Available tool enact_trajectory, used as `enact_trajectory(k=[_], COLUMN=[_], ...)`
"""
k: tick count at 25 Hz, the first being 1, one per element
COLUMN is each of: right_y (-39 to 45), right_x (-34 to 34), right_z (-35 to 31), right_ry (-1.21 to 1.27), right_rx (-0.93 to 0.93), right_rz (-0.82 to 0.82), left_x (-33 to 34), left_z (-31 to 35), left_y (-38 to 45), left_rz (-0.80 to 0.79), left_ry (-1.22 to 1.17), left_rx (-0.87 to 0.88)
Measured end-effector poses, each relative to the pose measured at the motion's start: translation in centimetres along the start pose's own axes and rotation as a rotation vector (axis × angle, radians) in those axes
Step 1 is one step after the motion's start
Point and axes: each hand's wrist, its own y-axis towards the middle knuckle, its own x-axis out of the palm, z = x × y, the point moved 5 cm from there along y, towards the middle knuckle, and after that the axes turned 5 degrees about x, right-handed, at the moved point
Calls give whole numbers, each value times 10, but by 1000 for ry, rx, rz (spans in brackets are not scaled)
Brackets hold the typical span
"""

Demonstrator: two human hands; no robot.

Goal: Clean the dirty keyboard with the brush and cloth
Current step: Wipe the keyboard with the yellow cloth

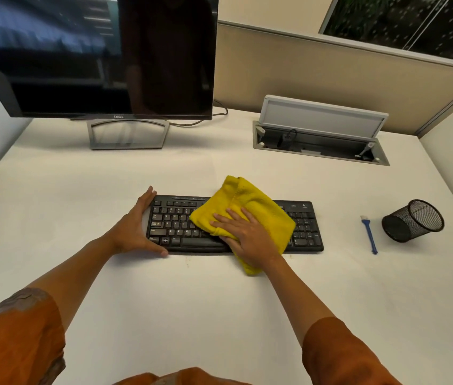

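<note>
A black keyboard (175,226) lies across the middle of the white desk (192,301). A yellow cloth (258,207) is spread over its middle part. My right hand (247,237) presses flat on the cloth with straight fingers. My left hand (136,226) rests against the keyboard's left end, with fingers along the far corner and thumb at the near edge. A small blue brush (370,236) with a white tip lies on the desk to the right of the keyboard, apart from both hands.
A black mesh pen cup (411,220) lies tipped on its side beside the brush. A dark monitor (94,56) on a grey stand (128,134) sits at the back left. An open cable box (319,134) is set into the desk at the back right.
</note>
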Motion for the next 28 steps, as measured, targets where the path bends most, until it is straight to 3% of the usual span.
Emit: enact_trajectory(k=[10,16,22,25,28], right_y=[-41,-57,-66,-62,-69], right_x=[-29,-42,-56,-62,-50], right_z=[74,97,106,106,115], right_ry=[22,-31,76,-91,-47], right_rx=[296,399,526,560,713], right_rz=[181,256,348,334,229], left_x=[0,0,1,6,25], left_z=[4,7,14,29,59], left_y=[-1,0,1,4,22], left_rz=[-6,-7,-23,-28,-18], left_ry=[26,33,54,202,348], left_rx=[-25,-69,-66,16,178])
